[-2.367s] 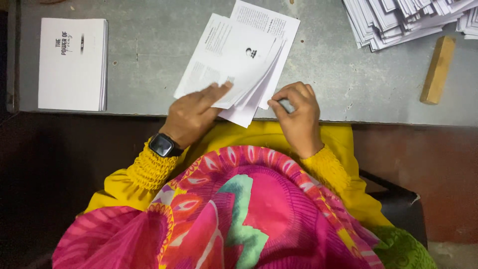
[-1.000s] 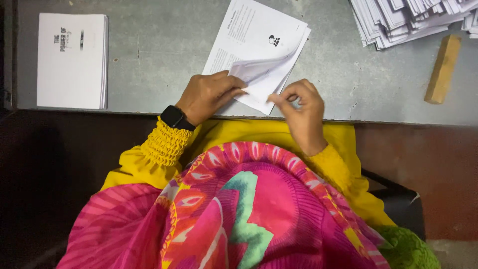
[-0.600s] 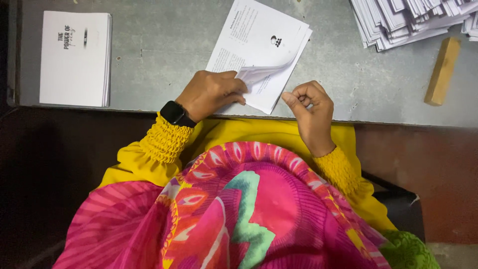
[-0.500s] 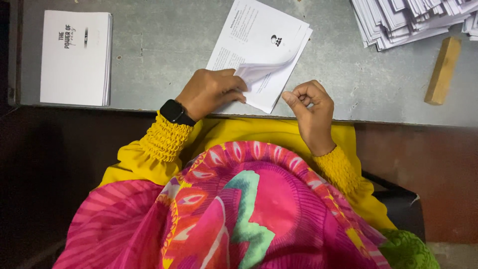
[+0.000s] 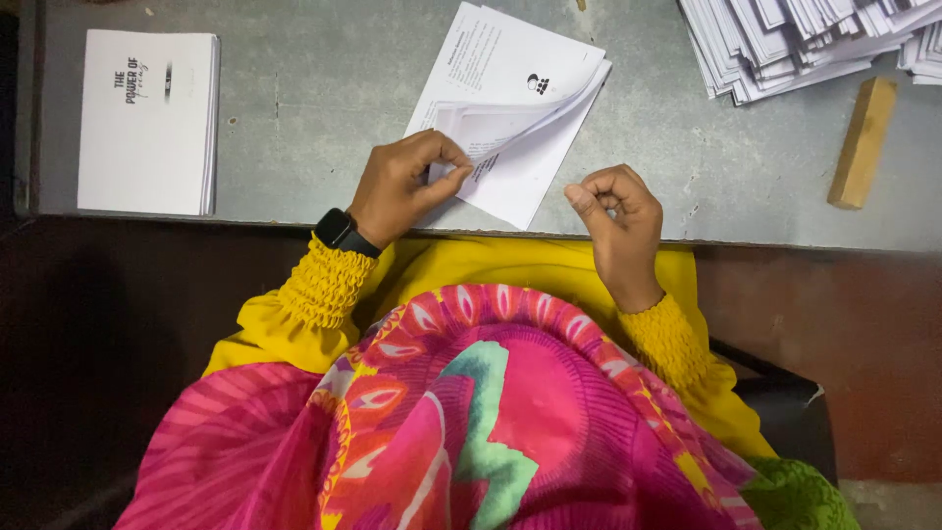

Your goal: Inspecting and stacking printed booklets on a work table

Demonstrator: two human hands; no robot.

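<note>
My left hand [image 5: 404, 185] is pinching the lower corner of the folded printed sheets [image 5: 515, 108] lying mid-tabletop [image 5: 314, 88], my right hand [image 5: 616, 208] is curling into an empty fist just beside them, with a white booklet [image 5: 147, 120] far left and a paper pile [image 5: 785, 39] and wooden block [image 5: 863, 142] lying far right.

The work surface is a grey table [image 5: 314, 108] with small marks and scratches on it. Its front edge runs across the picture, and below this edge there is a dark brown panel. On the lower right, a bit of pale floor [image 5: 883, 501] is visible. The light is soft and even.
</note>
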